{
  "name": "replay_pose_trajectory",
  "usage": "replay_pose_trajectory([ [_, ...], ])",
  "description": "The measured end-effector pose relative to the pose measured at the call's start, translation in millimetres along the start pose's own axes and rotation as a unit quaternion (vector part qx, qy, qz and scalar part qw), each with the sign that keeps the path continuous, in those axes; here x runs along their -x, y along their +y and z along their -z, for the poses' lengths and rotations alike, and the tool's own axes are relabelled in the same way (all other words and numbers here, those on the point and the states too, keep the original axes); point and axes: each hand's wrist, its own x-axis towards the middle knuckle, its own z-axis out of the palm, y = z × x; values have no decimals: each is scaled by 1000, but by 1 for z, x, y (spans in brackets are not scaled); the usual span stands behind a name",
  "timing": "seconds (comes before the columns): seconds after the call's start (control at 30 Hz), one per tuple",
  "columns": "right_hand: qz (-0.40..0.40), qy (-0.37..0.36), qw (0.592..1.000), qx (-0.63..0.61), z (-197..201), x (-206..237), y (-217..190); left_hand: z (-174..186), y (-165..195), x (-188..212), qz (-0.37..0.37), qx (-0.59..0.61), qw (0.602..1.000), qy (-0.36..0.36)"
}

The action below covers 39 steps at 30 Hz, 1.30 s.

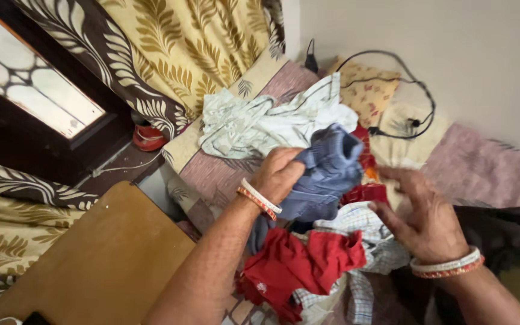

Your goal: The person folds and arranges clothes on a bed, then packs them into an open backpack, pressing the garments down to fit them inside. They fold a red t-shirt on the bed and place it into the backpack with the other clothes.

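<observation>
The left hand [278, 174] is gripping a blue-grey garment [326, 174] by a bunched fold, fingers clenched into the cloth, and is holding it lifted above the pile of clothes on the bed [212, 174]; the right hand [422, 219] is hanging open just beside it, fingers spread and curled, grasping nothing, though its edges are blurring and I cannot tell whether a fingertip is brushing the fabric.

The garment is sagging and folding under its own weight, so it is looking soft, limp and light, with no stiffness to push against; a pinch anywhere is going to gather cloth rather than move the whole piece, and it is likely to drape and snag on its neighbours. A seam, hem or corner is looking like the soundest place to take hold, since a grip there is giving an edge to spread it from; the fabric is not seeming slippery or fragile.

Below the hands, a red garment [299, 262] is lying crumpled at the near side of the pile, touching a checked cloth [368, 232]; behind the blue-grey piece a pale printed garment [260, 123] is lying spread on the bed; a black cable [404, 78] is looping over a patterned pillow [368, 90] near the wall; a wooden board [103, 259] is standing at the left, beside the leaf-patterned curtain [170, 54].
</observation>
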Motion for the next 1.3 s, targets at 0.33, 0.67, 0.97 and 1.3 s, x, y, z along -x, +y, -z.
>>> replay_pose_trajectory([
  [0.33,-193,-43,979,54,145,-3,-47,-42,201,-78,-250,-210,944,43],
  [0.67,-90,177,909,-368,214,-2,-14,-140,251,-37,-263,-144,936,186],
  [0.97,-61,185,844,-500,257,13,-48,-245,245,-9,-267,-230,884,308],
  [1.3,81,137,916,-368,303,27,-64,-191,266,-56,-140,70,959,237],
])
